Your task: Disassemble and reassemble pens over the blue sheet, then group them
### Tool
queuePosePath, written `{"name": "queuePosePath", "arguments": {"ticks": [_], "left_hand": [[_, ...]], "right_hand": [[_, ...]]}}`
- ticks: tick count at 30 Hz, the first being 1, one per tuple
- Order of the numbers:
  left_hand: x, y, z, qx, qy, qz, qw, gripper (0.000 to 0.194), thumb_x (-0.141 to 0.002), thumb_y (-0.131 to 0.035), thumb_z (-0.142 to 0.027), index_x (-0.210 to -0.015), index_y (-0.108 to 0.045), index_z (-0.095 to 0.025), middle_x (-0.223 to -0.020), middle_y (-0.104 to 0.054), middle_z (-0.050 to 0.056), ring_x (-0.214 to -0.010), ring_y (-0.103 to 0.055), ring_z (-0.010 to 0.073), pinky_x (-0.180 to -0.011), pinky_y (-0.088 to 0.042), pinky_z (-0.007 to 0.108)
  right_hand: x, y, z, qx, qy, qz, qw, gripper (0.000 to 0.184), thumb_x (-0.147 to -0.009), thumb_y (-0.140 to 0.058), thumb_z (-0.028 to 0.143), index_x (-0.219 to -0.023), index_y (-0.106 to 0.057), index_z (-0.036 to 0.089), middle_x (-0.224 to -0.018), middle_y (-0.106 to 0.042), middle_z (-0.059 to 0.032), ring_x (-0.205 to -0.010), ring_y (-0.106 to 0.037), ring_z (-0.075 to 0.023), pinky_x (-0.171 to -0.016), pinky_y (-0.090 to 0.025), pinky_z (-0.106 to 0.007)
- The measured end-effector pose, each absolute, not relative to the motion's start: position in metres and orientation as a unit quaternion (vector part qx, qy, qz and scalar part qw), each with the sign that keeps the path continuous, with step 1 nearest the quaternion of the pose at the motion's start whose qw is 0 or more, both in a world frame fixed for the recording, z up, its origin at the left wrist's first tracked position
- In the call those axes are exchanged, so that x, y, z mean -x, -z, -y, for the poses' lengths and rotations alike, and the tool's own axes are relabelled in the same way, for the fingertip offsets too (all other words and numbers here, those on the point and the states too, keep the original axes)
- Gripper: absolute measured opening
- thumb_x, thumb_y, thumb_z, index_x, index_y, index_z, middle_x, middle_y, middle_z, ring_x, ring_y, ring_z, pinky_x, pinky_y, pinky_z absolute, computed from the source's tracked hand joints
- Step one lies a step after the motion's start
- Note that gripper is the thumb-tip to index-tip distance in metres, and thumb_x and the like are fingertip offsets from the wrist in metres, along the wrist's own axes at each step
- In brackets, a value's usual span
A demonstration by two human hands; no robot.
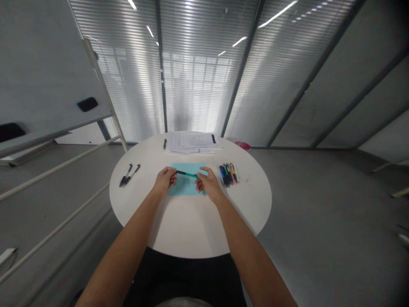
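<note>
1. Bare left hand (165, 181) and right hand (208, 184), both pinching one slim green-and-black pen (187, 174) over a pale blue paper sheet (184, 188).
2. Two black pens (129, 175) left on the round white table (191, 228); colourful pen bunch (228, 175) right, too tight for me to count.

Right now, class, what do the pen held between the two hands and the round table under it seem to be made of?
The green-and-black pen looks like glossy plastic, from its smooth sheen, though too small to be sure. The round white table looks like matte laminate or painted board: even surface, no grain.
</note>
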State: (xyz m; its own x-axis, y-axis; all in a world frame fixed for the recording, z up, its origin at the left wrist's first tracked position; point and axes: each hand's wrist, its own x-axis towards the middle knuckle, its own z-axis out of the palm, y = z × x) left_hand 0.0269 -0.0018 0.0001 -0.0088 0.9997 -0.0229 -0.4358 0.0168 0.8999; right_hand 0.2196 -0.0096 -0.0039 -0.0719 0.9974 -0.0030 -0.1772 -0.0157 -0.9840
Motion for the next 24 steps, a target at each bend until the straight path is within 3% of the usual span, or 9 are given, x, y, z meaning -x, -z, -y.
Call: {"name": "queuePosePath", "arguments": {"ticks": [3, 7, 10, 14, 16, 20, 24], "left_hand": [[-0.0274, -0.0014, 0.0028, -0.371, -0.593, -0.384, 0.603, 0.030, -0.063, -0.073, -0.033, -0.072, -0.049, -0.018, -0.057, -0.050, -0.004, -0.044, -0.042, 0.0053, -0.039, -0.026, 0.017], [-0.0276, -0.0019, 0.0034, -0.382, -0.588, -0.385, 0.600, 0.029, -0.065, -0.072, -0.034, -0.072, -0.049, -0.018, -0.057, -0.050, -0.004, -0.045, -0.042, 0.0058, -0.038, -0.026, 0.017], [-0.0269, -0.0008, 0.0029, -0.381, -0.595, -0.383, 0.596, 0.028, -0.065, -0.072, -0.034, -0.071, -0.049, -0.018, -0.057, -0.049, -0.004, -0.045, -0.042, 0.0059, -0.039, -0.026, 0.016], [-0.0274, 0.0017, 0.0020, -0.380, -0.591, -0.386, 0.598, 0.028, -0.065, -0.071, -0.034, -0.073, -0.050, -0.018, -0.059, -0.050, -0.004, -0.045, -0.043, 0.0058, -0.039, -0.027, 0.017], [-0.0280, 0.0027, 0.0016, -0.383, -0.587, -0.388, 0.598, 0.028, -0.065, -0.071, -0.035, -0.073, -0.049, -0.018, -0.059, -0.050, -0.004, -0.045, -0.042, 0.0059, -0.038, -0.026, 0.017], [-0.0278, 0.0031, 0.0007, -0.373, -0.592, -0.390, 0.599, 0.028, -0.065, -0.071, -0.035, -0.075, -0.050, -0.018, -0.058, -0.049, -0.004, -0.045, -0.042, 0.0057, -0.038, -0.026, 0.016], [-0.0261, 0.0024, 0.0002, -0.365, -0.591, -0.387, 0.606, 0.029, -0.064, -0.071, -0.035, -0.076, -0.051, -0.018, -0.059, -0.049, -0.004, -0.046, -0.042, 0.0054, -0.038, -0.025, 0.016]], "right_hand": [[-0.2201, 0.0041, 0.0103, 0.398, -0.563, 0.462, 0.558, 0.061, -0.060, -0.071, 0.029, -0.112, -0.038, 0.030, -0.077, -0.057, 0.0073, -0.049, -0.059, -0.0109, -0.036, -0.044, -0.019], [-0.2189, 0.0043, 0.0110, 0.427, -0.586, 0.482, 0.492, 0.036, -0.074, -0.057, 0.047, -0.099, -0.048, 0.022, -0.073, -0.056, 0.0034, -0.040, -0.055, -0.0090, -0.029, -0.037, -0.017], [-0.2178, 0.0032, 0.0113, 0.443, -0.564, 0.497, 0.488, 0.034, -0.076, -0.056, 0.048, -0.095, -0.050, 0.020, -0.068, -0.055, 0.0035, -0.037, -0.052, -0.0085, -0.028, -0.036, -0.018], [-0.2181, 0.0014, 0.0129, 0.401, -0.552, 0.485, 0.548, 0.060, -0.062, -0.071, 0.028, -0.112, -0.039, 0.028, -0.091, -0.059, 0.0026, -0.050, -0.061, -0.0109, -0.036, -0.047, -0.021], [-0.2185, 0.0011, 0.0138, 0.396, -0.568, 0.481, 0.538, 0.062, -0.063, -0.071, 0.029, -0.115, -0.038, 0.029, -0.096, -0.060, 0.0013, -0.050, -0.062, -0.0113, -0.037, -0.048, -0.022], [-0.2188, 0.0017, 0.0140, 0.414, -0.581, 0.500, 0.491, 0.044, -0.072, -0.065, 0.043, -0.105, -0.046, 0.023, -0.084, -0.064, 0.0003, -0.042, -0.058, -0.0103, -0.033, -0.043, -0.020], [-0.2194, 0.0036, 0.0113, 0.427, -0.568, 0.505, 0.490, 0.039, -0.073, -0.063, 0.050, -0.096, -0.050, 0.021, -0.071, -0.062, 0.0025, -0.039, -0.056, -0.0090, -0.033, -0.042, -0.019]]}}
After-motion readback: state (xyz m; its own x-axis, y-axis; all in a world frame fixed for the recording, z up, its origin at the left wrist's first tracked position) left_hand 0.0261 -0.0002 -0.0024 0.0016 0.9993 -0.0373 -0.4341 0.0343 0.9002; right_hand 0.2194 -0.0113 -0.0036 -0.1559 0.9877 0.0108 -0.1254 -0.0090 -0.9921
